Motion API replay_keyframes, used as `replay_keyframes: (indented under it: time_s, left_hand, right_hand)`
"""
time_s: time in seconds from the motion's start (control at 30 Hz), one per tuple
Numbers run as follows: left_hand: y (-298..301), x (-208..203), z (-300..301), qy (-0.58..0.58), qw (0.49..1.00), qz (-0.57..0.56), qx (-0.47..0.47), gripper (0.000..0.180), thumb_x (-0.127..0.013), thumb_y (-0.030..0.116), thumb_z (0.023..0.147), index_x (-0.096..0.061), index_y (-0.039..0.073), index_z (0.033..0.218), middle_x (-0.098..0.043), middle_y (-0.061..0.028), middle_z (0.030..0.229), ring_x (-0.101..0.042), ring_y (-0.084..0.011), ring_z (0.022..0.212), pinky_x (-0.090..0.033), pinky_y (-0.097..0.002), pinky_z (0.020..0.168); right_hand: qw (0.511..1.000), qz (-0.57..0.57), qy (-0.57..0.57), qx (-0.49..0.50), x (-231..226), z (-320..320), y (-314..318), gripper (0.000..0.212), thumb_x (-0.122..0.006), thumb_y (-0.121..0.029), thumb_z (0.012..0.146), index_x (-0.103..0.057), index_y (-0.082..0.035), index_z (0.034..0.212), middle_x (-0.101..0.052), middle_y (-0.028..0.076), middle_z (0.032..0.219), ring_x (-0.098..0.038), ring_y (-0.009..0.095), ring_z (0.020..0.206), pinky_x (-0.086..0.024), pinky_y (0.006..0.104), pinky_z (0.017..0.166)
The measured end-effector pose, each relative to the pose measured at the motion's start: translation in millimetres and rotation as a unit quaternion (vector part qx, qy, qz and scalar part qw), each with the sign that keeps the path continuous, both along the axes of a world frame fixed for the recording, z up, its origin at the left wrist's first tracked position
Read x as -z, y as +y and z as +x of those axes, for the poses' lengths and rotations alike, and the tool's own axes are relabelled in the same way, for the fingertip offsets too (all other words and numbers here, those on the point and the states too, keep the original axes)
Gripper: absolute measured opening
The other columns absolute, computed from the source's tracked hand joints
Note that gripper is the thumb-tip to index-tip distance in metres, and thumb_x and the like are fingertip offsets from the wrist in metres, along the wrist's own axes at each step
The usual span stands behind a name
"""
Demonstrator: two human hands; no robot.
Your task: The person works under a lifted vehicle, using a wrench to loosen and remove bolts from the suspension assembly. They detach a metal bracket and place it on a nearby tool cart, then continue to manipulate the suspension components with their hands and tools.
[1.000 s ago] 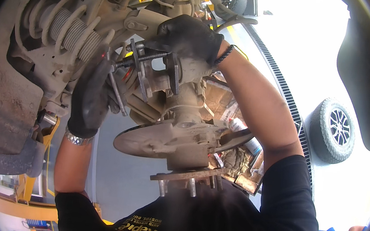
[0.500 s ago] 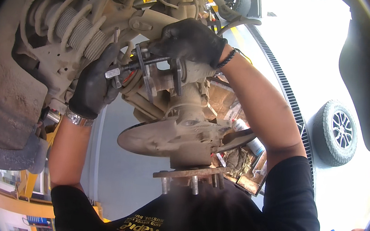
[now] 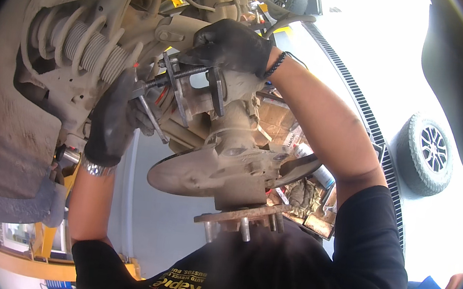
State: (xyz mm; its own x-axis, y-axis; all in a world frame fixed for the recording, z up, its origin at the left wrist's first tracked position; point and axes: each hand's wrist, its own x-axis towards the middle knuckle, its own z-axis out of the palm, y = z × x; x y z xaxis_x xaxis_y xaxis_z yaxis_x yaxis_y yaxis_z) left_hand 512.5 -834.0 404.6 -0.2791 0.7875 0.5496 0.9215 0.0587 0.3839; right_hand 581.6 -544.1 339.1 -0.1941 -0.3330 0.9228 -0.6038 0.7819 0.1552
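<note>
In a black glove, my left hand [image 3: 111, 122] is closed around the head of a screw press tool [image 3: 185, 73], its fingers by the sliding T-bar handle [image 3: 152, 119]. The tool has a threaded rod and two flat metal plates [image 3: 176, 89], spaced apart. My right hand [image 3: 228, 47], also gloved, curls over the rod's far end and the plates' upper edges; its fingertips are partly hidden. Beneath the tool sits the dusty steering knuckle [image 3: 222, 172], with a wheel hub flange [image 3: 243, 213] and bare studs facing my chest.
A coil spring [image 3: 91, 48] around a strut stands left of my left hand, inside the dirty wheel well [image 3: 13, 102]. Suspension arms [image 3: 179, 27] lie behind the tool. Loose wheels, one [image 3: 427, 155] at right, rest on the floor. A spray can [image 3: 320, 169] and boxes show below my right arm.
The T-bar handle has turned with my left hand; its lower end now slants out past my fingers. My right hand keeps its place on the tool. The view has shifted slightly.
</note>
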Motion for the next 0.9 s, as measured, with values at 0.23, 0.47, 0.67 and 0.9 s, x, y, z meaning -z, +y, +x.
replay_keyframes:
  time_s: [0.23,0.47,0.67,0.9]
  left_hand:
    - [5,-24,10,0.573,0.819,-0.012,0.027,0.045,-0.060,0.035,0.088,-0.055,0.003,0.119,-0.060,-0.0165,0.112,-0.057,-0.0336,0.108,-0.049,-0.0424,0.089]
    - [13,-8,4,0.404,0.888,-0.133,-0.172,0.050,-0.067,0.036,0.083,-0.056,-0.001,0.115,-0.061,-0.0162,0.105,-0.060,-0.0275,0.099,-0.051,-0.0358,0.082]
    - [15,-19,-8,0.384,0.922,0.016,-0.047,0.044,-0.067,0.018,0.080,-0.055,-0.003,0.117,-0.055,-0.0197,0.116,-0.058,-0.0282,0.101,-0.050,-0.0347,0.084]
    - [13,-43,8,0.586,0.806,-0.071,0.041,0.038,-0.064,0.017,0.084,-0.056,0.002,0.118,-0.053,-0.0174,0.127,-0.056,-0.0305,0.113,-0.047,-0.0372,0.092]
  right_hand:
    - [0.997,0.052,0.018,0.061,-3,1,-5,0.023,-0.068,-0.016,0.078,-0.070,-0.019,0.101,-0.057,0.007,0.068,-0.057,0.025,0.057,-0.045,0.0358,0.049]
    - [0.991,-0.077,-0.099,0.047,-9,26,-23,0.014,-0.070,-0.022,0.078,-0.070,-0.016,0.091,-0.057,0.008,0.065,-0.058,0.026,0.057,-0.046,0.0361,0.049]
    - [0.998,-0.037,-0.056,0.018,-5,12,-11,0.015,-0.070,-0.022,0.079,-0.070,-0.012,0.090,-0.060,0.009,0.068,-0.059,0.027,0.060,-0.047,0.0362,0.052]
    - [0.964,-0.149,-0.218,0.026,-17,34,-28,0.018,-0.069,-0.027,0.080,-0.070,-0.011,0.089,-0.062,0.009,0.072,-0.060,0.025,0.061,-0.047,0.0347,0.053]
